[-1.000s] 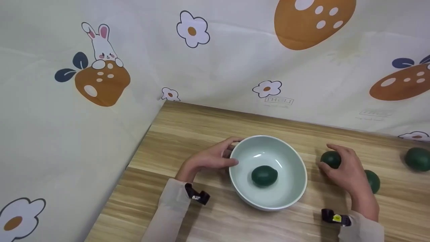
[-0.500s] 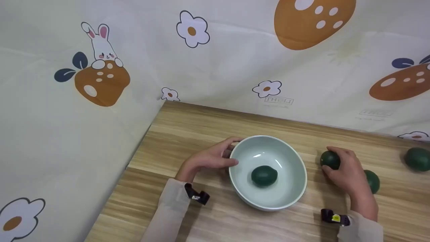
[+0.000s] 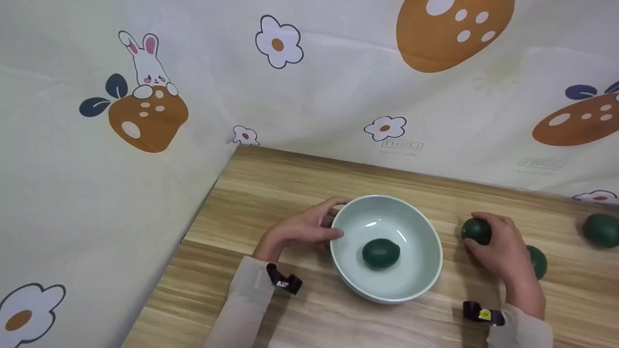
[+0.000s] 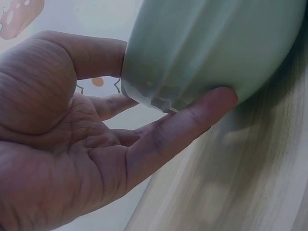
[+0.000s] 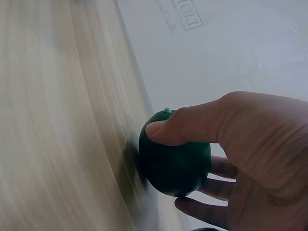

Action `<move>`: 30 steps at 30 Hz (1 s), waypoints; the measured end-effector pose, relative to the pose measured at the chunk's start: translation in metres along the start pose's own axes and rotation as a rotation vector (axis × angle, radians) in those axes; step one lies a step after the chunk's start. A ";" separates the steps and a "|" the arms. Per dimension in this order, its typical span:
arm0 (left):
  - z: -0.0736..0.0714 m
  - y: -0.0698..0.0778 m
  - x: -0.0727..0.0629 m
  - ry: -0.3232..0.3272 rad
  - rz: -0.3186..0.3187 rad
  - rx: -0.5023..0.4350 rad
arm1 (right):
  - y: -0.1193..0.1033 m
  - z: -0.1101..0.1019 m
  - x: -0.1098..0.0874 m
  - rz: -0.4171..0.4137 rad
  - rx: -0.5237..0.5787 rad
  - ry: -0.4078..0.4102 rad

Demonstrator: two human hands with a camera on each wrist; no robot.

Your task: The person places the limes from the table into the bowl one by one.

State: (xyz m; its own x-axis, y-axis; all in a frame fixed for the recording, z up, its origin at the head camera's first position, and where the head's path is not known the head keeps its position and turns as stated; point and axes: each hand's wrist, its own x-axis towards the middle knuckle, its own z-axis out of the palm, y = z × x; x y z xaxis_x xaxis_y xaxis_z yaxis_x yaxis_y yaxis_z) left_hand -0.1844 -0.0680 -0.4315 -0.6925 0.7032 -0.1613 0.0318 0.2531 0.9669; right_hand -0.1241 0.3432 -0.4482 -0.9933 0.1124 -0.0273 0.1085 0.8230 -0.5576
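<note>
A pale green bowl (image 3: 416,270) stands on the wooden table, with one dark green lime (image 3: 381,253) lying inside it. My left hand (image 3: 309,224) holds the bowl at its left side, thumb at the rim. In the left wrist view a straighter finger (image 4: 178,134) of that hand lies along the bowl's outer wall. To the right of the bowl, my right hand (image 3: 500,244) grips a second lime (image 3: 475,231). The right wrist view shows the thumb (image 5: 168,132) over this lime near its small pale green stem end, other fingers behind it.
Another lime (image 3: 537,262) is partly covered by the right wrist. One more lime (image 3: 601,230) lies at the far right. A patterned cloth wall (image 3: 314,96) rises behind the table (image 3: 271,179) and along its left side.
The right hand's thumb and fingers have closed in on the lime, which has turned slightly so its pale end shows. The left hand and the bowl have stayed in place.
</note>
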 end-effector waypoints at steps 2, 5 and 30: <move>0.000 0.000 0.000 -0.001 -0.001 -0.002 | 0.001 0.000 -0.001 0.001 -0.002 0.004; 0.000 0.000 0.001 -0.001 -0.008 0.000 | 0.001 -0.001 -0.001 0.010 -0.006 0.005; 0.000 -0.001 0.001 -0.002 -0.014 0.012 | -0.005 -0.009 -0.003 0.026 0.088 0.056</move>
State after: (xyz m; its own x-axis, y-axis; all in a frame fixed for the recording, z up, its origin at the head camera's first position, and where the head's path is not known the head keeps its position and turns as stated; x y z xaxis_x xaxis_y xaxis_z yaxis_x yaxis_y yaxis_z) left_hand -0.1858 -0.0675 -0.4323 -0.6913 0.7011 -0.1749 0.0310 0.2706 0.9622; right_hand -0.1216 0.3438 -0.4385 -0.9861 0.1664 0.0024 0.1280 0.7674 -0.6283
